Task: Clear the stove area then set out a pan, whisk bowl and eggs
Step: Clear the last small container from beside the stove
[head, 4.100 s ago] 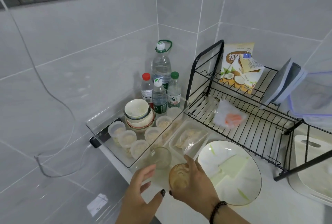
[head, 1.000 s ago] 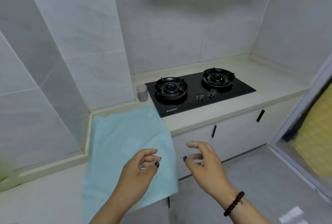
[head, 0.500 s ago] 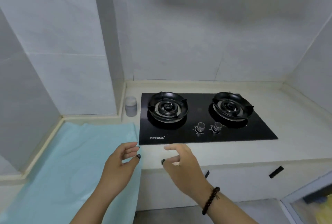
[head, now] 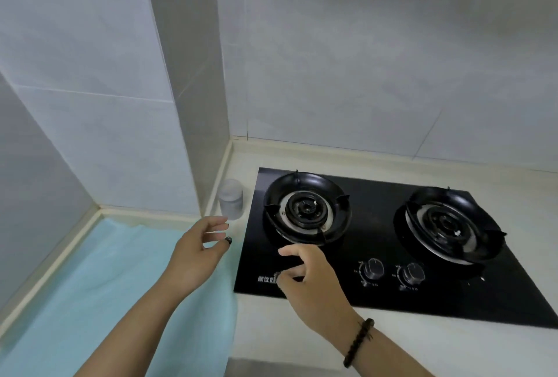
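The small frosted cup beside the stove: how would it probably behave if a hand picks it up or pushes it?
The frosted cup looks translucent and thin-walled, so it is probably light. It stands upright, taller than wide, so a sideways push may tip it, and then it could roll. Its smooth surface may be a little slippery. Whether it holds anything cannot be seen.

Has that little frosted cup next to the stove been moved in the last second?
No. The cup stands in the same corner spot, just left of the stove, against the wall. Only the camera has shifted.
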Demonstrator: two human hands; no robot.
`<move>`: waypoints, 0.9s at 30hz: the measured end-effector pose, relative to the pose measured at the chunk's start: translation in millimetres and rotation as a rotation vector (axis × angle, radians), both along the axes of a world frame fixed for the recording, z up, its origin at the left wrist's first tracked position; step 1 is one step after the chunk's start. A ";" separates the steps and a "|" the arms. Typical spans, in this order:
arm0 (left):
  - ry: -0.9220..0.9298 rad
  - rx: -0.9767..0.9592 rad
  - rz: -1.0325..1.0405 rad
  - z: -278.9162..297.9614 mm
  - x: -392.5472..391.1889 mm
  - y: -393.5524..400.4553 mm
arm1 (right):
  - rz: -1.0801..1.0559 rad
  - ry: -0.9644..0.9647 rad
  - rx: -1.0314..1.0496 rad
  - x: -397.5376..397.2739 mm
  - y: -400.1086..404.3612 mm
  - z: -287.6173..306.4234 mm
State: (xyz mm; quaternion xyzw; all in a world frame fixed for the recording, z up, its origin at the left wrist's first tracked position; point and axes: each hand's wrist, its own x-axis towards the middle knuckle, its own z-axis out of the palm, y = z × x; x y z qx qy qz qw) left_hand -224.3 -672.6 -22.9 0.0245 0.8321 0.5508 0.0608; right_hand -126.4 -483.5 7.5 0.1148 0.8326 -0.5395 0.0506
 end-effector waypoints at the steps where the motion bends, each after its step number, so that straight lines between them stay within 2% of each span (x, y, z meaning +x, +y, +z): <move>1: 0.016 -0.011 -0.003 0.3 -9.5 4.0 | 0.007 -0.004 0.012 -8.6 2.5 3.3; 6: 0.067 -0.147 0.018 -20.3 -92.9 26.8 | 0.037 -0.016 0.038 -87.7 20.9 7.3; 9: 0.038 -0.264 0.014 -40.0 -127.3 39.8 | 0.068 -0.037 0.016 -116.3 24.4 0.7; 13: -0.037 -0.371 0.106 -63.3 -154.0 53.8 | 0.104 -0.068 0.023 -141.2 30.7 -9.6; 17: -0.108 -0.285 0.141 -72.2 -165.3 61.8 | 0.119 -0.098 0.006 -155.6 41.3 -15.7; 22: -0.081 -0.196 0.276 -74.3 -169.8 69.6 | 0.155 -0.081 0.004 -166.1 66.1 -17.8; 27: -0.055 -0.100 0.419 -55.1 -128.5 81.6 | 0.270 -0.081 -0.013 -162.4 97.5 -17.9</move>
